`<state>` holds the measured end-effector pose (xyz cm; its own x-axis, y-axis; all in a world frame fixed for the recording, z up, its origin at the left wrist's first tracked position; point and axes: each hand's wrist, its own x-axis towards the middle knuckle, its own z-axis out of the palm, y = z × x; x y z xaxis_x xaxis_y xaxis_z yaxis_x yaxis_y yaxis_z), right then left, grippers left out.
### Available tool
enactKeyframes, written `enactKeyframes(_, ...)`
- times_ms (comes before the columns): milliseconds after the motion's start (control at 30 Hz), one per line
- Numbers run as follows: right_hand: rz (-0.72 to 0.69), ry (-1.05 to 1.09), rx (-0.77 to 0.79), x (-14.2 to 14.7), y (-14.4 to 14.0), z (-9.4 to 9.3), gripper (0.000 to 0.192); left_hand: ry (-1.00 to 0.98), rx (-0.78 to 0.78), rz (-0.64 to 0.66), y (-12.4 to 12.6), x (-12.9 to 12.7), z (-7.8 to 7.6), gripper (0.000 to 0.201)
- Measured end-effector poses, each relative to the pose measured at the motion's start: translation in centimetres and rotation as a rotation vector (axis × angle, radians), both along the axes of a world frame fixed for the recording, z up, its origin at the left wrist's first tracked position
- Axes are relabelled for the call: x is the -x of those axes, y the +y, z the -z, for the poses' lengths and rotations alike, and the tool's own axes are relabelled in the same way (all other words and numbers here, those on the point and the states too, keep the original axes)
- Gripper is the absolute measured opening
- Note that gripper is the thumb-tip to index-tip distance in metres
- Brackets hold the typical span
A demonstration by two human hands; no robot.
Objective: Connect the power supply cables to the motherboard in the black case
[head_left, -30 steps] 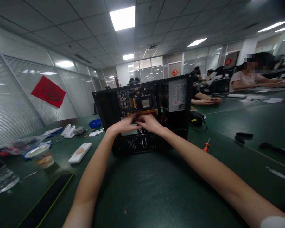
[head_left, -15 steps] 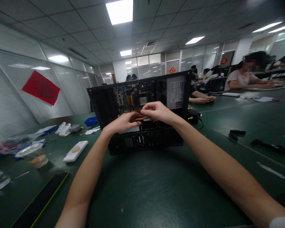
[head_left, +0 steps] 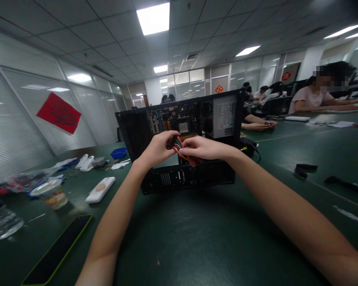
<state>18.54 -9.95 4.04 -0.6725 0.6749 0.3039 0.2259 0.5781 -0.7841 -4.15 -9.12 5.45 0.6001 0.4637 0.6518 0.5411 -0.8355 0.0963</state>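
On the green table, at its middle: open computer case, black, standing with the open side toward the camera. Against the picture of half a second ago, the case sits slightly higher in the view, and both hands have drawn closer together in front of it; the cable bundle, then barely showing between them, is now pulled out into plain sight. Inside the case: motherboard at the upper middle, power supply with a white label at the upper right, perforated front bays along the bottom.

Cable bundle: red, yellow and black wires, running from between the two hands down into the case interior. Left hand: closed round the upper end of the bundle, knuckles toward the camera. Right hand: fingers pinched on the wires just beside the left hand, the two hands touching or nearly so.

Hidden or unclear: the connector at the bundle's end, covered by the left hand; the lower run of the wires, lost in the dark interior; the board's parts, too small to tell.

Left of the case: dark phone, cut off at the lower edge; white case; lidded cup; blue tray.
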Motion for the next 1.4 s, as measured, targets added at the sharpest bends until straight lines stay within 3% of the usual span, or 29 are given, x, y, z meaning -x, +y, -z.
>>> enactKeyframes(133, -0.027, 0.035, -0.06, 0.9, -0.7, -0.1, 0.034, 0.072, -0.133, 0.003, -1.0, -0.2, -0.6, 0.041)
enactKeyframes(333, 0.074, 0.118, -0.059, 0.8, -1.1, -0.8, 0.037, 0.068, -0.135, -0.022, -1.8, -0.3, -1.0, 0.045)
enactKeyframes(533, 0.025, 0.095, -0.043, 0.9, -1.4, -0.8, 0.036, 0.08, -0.167, -0.043, -1.8, -0.6, -0.8, 0.044)
enactKeyframes(600, 0.045, 0.058, -0.081, 0.9, -1.4, -0.8, 0.038, 0.115, -0.171, -0.087, -1.9, -0.6, -0.7, 0.043)
enactKeyframes(733, 0.118, -0.047, -0.172, 0.6, -0.7, -0.4, 0.044, 0.214, -0.205, -0.316, -2.1, -0.7, -0.5, 0.046)
enactKeyframes(833, 0.21, 0.024, -0.203, 0.8, 0.1, 0.0, 0.035, 0.249, -0.212, -0.376, -2.2, -0.8, -0.5, 0.045)
enactKeyframes(933, 0.225, 0.216, -0.165, 1.4, 0.9, 0.5, 0.026, 0.213, -0.177, -0.344, -2.0, -1.0, -0.2, 0.044)
enactKeyframes(1033, 0.212, 0.351, -0.056, 1.8, 1.3, 0.7, 0.023, 0.073, -0.122, -0.27, -1.5, -1.3, 0.2, 0.057)
enactKeyframes(1133, 0.249, 0.448, 0.015, 1.7, 1.7, 0.7, 0.026, -0.07, -0.05, -0.141, -0.9, -1.4, 0.6, 0.068)
enactKeyframes(1200, 0.274, 0.484, 0.008, 1.3, 1.8, 0.6, 0.033, -0.1, -0.007, -0.064, -0.6, -1.4, 0.7, 0.064)
enactKeyframes(1300, 0.281, 0.488, -0.13, 0.7, 1.7, 0.4, 0.044, -0.103, 0.001, -0.02, -0.5, -1.3, 0.6, 0.055)
enactKeyframes(1400, 0.322, 0.384, -0.474, 0.2, 1.8, 0.4, 0.03, -0.066, -0.074, -0.095, -0.6, -1.3, 0.6, 0.047)
